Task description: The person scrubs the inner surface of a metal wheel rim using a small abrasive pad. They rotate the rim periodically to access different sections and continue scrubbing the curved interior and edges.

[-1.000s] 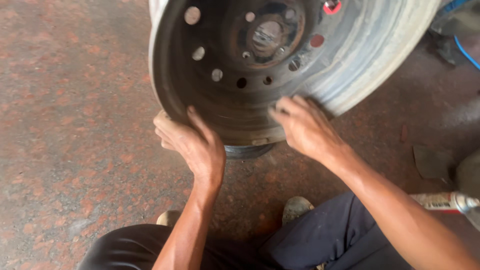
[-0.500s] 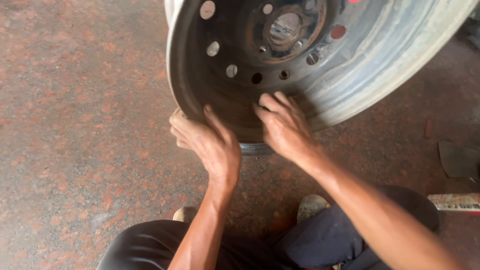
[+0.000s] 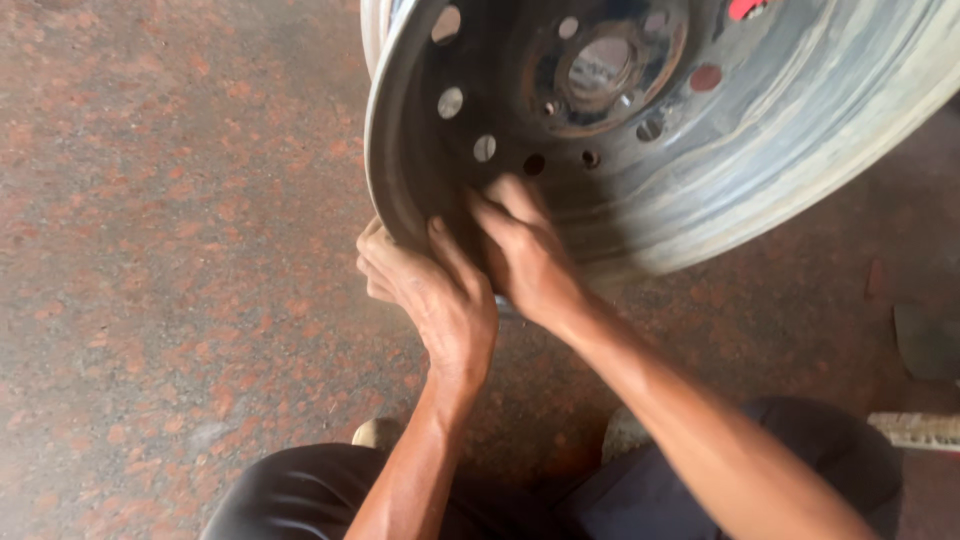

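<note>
A big steel wheel rim point(image 3: 760, 170) stands on edge on the speckled reddish stone floor point(image 3: 170, 250), filling the upper right of the head view, its top and right side cut off by the frame. Its open inner face is turned toward the person and slightly to their left, so its axle line runs roughly away from them and up out of view, while the broad barrel sweeps off to the right. The dark dished centre carries a ring of round holes and a hub opening point(image 3: 600, 62) near the top. The rim's lowest arc sits straight in front of the person's knees, and both hands meet there, close beside one another. The left hand point(image 3: 435, 295) is curled around the near lip at the lower left, fingers hooked behind the edge and thumb lying on the inside face, gripping it. The right hand point(image 3: 525, 250) lies flat and mostly spread against the inner dish just right of it, fingertips pointing up toward the holes, pressing rather than clasping. Dark trousers point(image 3: 640, 490) and two shoe tips show below.
</note>
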